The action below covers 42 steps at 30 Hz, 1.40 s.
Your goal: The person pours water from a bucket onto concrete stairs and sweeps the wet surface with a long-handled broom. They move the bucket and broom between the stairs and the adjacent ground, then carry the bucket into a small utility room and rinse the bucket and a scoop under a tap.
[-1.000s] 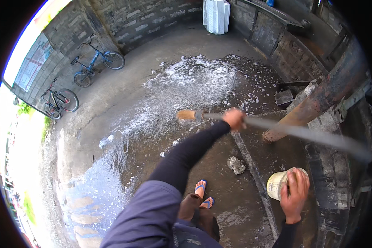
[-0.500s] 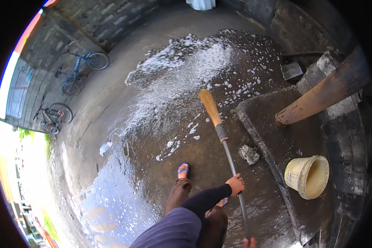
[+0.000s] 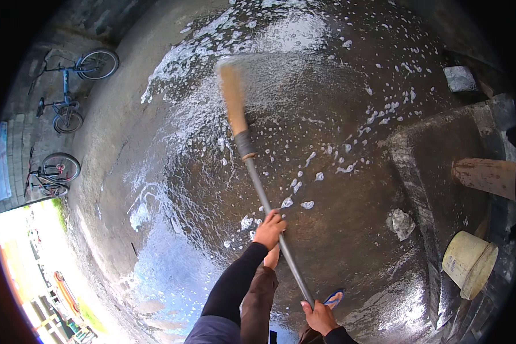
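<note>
The right hand (image 3: 320,316) grips the lower end of the broom handle (image 3: 272,221); its forearm is cut off at the frame edge. Further up the shaft, the left hand (image 3: 269,229) is closed around it. The handle runs diagonally away to the motion-blurred brush head (image 3: 233,98) on the wet, soapy concrete floor (image 3: 338,114). A cream bucket (image 3: 469,264) lies tipped at right. Two bicycles (image 3: 69,86) stand far left, distorted by the lens.

Wet glossy concrete floor (image 3: 350,241), soapy foam (image 3: 172,74); smooth grey metal broom handle (image 3: 264,198), tan bristles (image 3: 233,98); matt plastic bucket (image 3: 467,264).
</note>
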Available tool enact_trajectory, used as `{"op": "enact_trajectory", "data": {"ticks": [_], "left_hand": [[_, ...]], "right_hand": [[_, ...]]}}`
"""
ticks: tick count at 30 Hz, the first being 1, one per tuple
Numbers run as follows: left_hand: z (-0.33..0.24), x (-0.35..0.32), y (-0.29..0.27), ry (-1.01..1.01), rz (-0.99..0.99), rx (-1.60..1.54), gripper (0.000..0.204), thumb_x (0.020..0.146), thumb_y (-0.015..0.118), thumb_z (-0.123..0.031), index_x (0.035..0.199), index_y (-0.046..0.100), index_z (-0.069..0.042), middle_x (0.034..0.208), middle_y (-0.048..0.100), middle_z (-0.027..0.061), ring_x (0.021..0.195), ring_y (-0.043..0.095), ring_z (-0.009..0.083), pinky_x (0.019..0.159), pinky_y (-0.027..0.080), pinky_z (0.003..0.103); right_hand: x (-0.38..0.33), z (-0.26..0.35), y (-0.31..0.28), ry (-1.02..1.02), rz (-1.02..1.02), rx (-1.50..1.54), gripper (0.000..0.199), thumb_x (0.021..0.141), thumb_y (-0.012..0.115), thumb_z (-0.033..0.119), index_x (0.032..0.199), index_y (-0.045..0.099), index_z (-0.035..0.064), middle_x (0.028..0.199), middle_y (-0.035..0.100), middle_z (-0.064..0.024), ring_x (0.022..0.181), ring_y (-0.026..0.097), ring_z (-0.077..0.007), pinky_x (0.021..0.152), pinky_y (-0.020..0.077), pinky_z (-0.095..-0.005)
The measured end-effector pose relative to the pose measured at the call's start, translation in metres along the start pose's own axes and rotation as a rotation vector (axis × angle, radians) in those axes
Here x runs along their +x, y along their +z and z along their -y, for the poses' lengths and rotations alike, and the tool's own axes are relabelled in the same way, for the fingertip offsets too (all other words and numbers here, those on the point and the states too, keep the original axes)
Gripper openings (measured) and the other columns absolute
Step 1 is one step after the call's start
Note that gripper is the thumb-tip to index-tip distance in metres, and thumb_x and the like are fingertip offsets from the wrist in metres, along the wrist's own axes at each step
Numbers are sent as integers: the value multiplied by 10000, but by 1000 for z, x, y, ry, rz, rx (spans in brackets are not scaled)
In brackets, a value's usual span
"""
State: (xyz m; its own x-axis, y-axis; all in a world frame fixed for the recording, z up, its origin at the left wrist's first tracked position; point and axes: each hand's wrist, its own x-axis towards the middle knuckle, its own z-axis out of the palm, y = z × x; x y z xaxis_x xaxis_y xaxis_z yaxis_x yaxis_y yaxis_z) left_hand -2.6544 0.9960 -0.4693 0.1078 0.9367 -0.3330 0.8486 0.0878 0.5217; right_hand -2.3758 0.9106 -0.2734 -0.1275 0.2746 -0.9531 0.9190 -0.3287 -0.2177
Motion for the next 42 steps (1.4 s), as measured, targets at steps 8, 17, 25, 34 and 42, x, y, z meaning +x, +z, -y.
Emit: {"op": "enact_trajectory", "data": {"ticks": [8, 17, 25, 34, 42], "left_hand": [[73, -156, -50, -443, 289, 147, 206, 713, 719, -138, 910, 676, -96, 1005, 589, 136, 1169, 492, 395, 1003, 437, 469], [-86, 65, -43, 269, -52, 93, 259, 803, 632, -131, 1058, 597, -100, 1238, 520, 102, 1376, 385, 285, 1105, 331, 542], [36, 299, -143, 189, -274, 315, 186, 874, 612, -141, 1054, 661, -148, 1249, 550, 76, 1451, 320, 258, 1072, 394, 551], [241, 13, -143, -369, -30, 286, 198, 872, 614, -109, 1069, 619, -129, 1241, 534, 113, 1433, 313, 364, 1020, 468, 518], [86, -94, -71, -268, 306, 213, 286, 791, 650, -123, 1068, 682, -60, 1223, 614, 93, 1392, 399, 341, 1010, 438, 578]], "right_hand": [[-27, 71, -27, -101, 128, -232, 617, 964, 485, 597, 1063, 636, 8, 937, 704, -265, 959, 675, -451, 849, 517, -540], [-78, 17, -21, 49, -452, 441, 509, 980, 533, 524, 994, 688, 39, 932, 679, -253, 894, 644, -444, 761, 486, -507], [111, 194, -144, -53, -213, 547, 483, 1022, 508, 487, 917, 570, 19, 506, 490, -51, 363, 514, -155, 337, 404, -330], [114, 271, -49, -305, -6, -72, 473, 942, 594, 480, 1039, 663, 22, 794, 688, -212, 781, 666, -445, 731, 536, -514], [-36, 94, 11, -300, -191, 101, 477, 960, 605, 499, 922, 640, 25, 611, 603, -167, 564, 624, -362, 562, 513, -454]]}}
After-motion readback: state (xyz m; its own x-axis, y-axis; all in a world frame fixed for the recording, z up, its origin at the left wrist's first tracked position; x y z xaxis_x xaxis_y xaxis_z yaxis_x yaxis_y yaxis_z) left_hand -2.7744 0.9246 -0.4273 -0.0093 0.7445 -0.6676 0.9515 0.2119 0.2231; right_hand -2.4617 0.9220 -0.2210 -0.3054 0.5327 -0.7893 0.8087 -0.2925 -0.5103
